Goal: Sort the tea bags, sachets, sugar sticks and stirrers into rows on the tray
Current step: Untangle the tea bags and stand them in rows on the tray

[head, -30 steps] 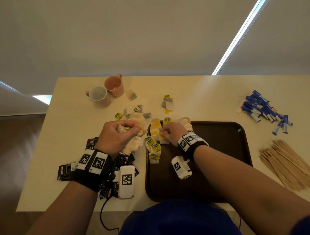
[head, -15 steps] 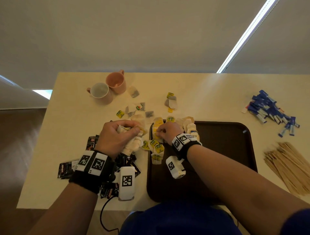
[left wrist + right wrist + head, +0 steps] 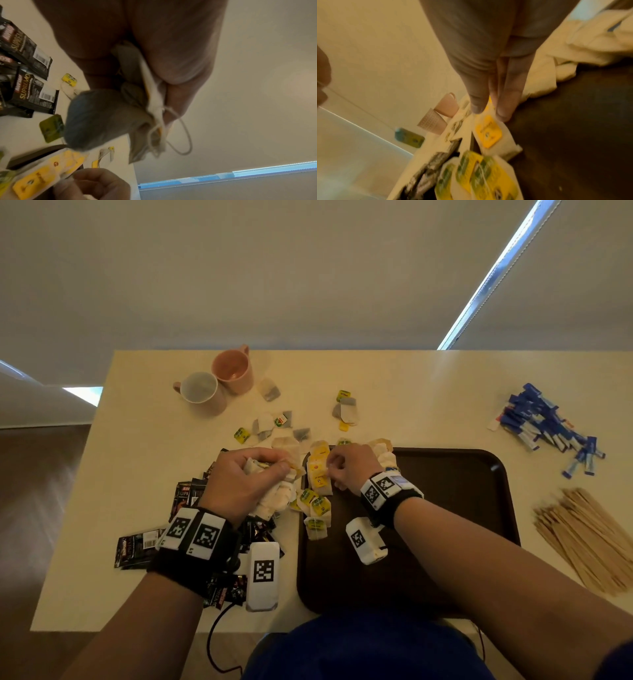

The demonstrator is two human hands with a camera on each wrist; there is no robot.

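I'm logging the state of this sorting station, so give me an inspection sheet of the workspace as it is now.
Surface: cream table, brown tray at its near edge.
Job's things: tea bags on the tray's left edge, more loose behind; black sachets left; blue sugar sticks and wooden stirrers right, off the tray.
Clutter: two mugs.
Hands: left hand grips a bunch of tea bags; right hand pinches one.
Cables: black cable at the near edge.
Surroundings: plain wall, light strip.

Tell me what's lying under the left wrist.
Black coffee sachets spread on the table beneath the left hand, which grips tea bags. How many sachets the wristband covers cannot be seen.
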